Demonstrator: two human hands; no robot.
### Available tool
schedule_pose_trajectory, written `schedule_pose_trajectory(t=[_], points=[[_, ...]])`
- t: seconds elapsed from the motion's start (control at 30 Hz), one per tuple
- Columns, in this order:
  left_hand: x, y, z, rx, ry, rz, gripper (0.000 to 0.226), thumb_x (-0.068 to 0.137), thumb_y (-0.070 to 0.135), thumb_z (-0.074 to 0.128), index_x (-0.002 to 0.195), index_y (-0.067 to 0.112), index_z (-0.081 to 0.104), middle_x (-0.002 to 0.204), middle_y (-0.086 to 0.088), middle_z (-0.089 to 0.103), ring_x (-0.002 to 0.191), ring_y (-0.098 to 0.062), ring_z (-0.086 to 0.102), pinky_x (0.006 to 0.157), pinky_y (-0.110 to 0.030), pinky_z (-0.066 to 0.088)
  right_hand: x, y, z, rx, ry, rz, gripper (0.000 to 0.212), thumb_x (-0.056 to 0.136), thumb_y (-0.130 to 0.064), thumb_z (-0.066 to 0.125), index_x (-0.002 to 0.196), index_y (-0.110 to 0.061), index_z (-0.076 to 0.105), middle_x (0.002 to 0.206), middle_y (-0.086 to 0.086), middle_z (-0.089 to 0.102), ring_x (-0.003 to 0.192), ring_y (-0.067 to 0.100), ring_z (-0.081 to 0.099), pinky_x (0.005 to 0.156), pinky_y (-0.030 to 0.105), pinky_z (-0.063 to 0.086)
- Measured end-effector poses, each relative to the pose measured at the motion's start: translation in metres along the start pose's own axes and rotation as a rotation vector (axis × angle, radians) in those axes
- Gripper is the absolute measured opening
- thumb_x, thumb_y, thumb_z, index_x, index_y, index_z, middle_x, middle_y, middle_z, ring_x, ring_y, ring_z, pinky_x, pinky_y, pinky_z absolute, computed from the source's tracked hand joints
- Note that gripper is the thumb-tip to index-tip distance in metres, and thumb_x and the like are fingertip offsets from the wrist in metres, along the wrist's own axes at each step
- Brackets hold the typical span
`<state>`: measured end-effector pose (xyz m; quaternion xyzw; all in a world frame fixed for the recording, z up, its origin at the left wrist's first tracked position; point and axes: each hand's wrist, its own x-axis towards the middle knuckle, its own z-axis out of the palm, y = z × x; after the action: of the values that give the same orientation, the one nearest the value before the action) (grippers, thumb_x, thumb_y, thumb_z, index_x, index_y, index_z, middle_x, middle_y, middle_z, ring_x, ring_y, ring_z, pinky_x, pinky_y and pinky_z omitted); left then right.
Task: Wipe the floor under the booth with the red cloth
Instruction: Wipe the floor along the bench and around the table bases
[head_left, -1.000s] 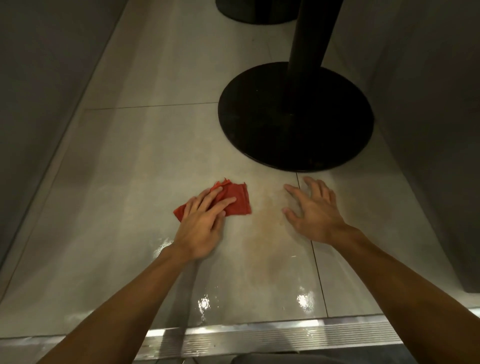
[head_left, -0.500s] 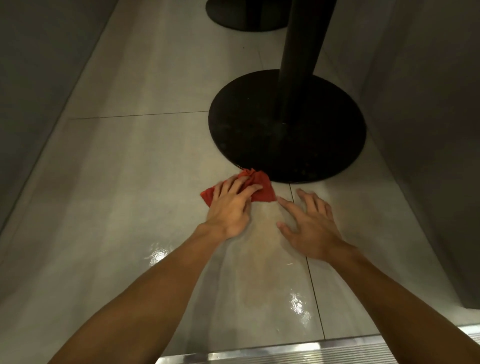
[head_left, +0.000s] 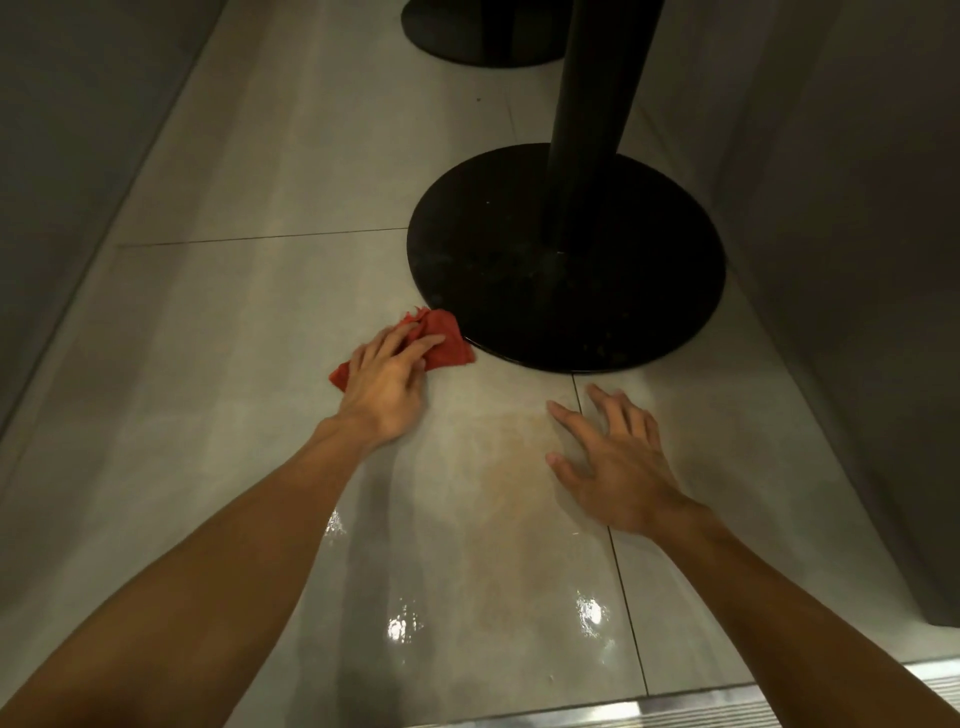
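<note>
Left hand has slid red cloth leftward, away from right hand.

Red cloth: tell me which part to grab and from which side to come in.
Probably the bunched far end of the red cloth, coming from above on the near-left side. It lies low on the floor tiles under the left hand, so only the raised folds give fingers purchase, and the black table base abuts its right edge, blocking that side.

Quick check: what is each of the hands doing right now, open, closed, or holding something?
Left hand: open, fingers pressing the red cloth onto the floor.
Right hand: open, fingers spread, holding nothing.
</note>
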<state>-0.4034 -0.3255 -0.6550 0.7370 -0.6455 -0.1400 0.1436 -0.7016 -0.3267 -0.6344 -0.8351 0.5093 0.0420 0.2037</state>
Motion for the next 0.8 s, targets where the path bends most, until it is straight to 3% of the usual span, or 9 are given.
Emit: schedule_pose_trajectory(t=[0.13,0.33,0.47,0.57,0.7,0.8], points=[[-0.004,0.021,0.008,-0.019,0.018,-0.04,0.044,0.1,0.023,0.038,0.142,0.035,0.037,0.157,0.001,0.022,0.145,-0.025,0.013,0.118,-0.048,0.009,0.0,0.0,0.001,-0.002,-0.003,-0.001,0.066,0.089,-0.064,0.026,0.151,-0.047,0.011,0.163,0.004,-0.002,0.148,0.028,-0.012,0.12,0.05,0.0],[-0.025,0.055,0.025,-0.016,-0.006,0.175,0.043,0.096,0.03,0.032,0.137,0.039,0.043,0.152,0.001,0.033,0.142,-0.025,0.022,0.115,-0.049,0.016,0.0,0.0,0.0,0.009,-0.017,0.011,0.062,0.096,-0.059,0.036,0.151,-0.047,0.011,0.163,0.003,-0.005,0.148,0.027,-0.014,0.12,0.048,-0.004],[-0.027,0.052,0.026,0.022,-0.061,0.288,0.047,0.096,0.038,0.021,0.139,0.04,0.04,0.151,0.003,0.035,0.142,-0.022,0.023,0.116,-0.048,0.018,0.0,-0.001,-0.001,-0.001,-0.016,0.015,0.069,0.087,-0.066,0.026,0.152,-0.047,0.011,0.163,0.002,-0.004,0.148,0.027,-0.013,0.12,0.048,-0.002],[-0.018,0.037,0.021,0.032,-0.079,0.345,0.044,0.097,0.035,0.026,0.139,0.041,0.039,0.15,0.003,0.035,0.14,-0.022,0.026,0.116,-0.046,0.019,0.0,-0.001,-0.001,0.007,-0.018,0.011,0.071,0.085,-0.067,0.022,0.151,-0.047,0.011,0.163,0.003,-0.004,0.149,0.027,-0.012,0.12,0.049,-0.001],[-0.003,0.015,0.011,0.014,-0.037,0.324,0.041,0.098,0.021,0.041,0.136,0.038,0.044,0.148,0.001,0.037,0.138,-0.023,0.03,0.115,-0.047,0.022,0.0,0.002,-0.001,0.032,-0.013,-0.016,0.067,0.089,-0.065,0.028,0.152,-0.047,0.01,0.163,0.003,-0.004,0.149,0.026,-0.014,0.12,0.048,-0.003],[0.007,-0.006,0.003,0.01,-0.002,0.263,0.043,0.098,0.019,0.041,0.136,0.037,0.044,0.149,0.0,0.037,0.139,-0.025,0.028,0.115,-0.046,0.021,-0.001,0.003,0.0,0.035,-0.026,-0.022,0.068,0.088,-0.065,0.026,0.152,-0.047,0.009,0.163,0.002,-0.006,0.148,0.025,-0.016,0.12,0.047,-0.005]])
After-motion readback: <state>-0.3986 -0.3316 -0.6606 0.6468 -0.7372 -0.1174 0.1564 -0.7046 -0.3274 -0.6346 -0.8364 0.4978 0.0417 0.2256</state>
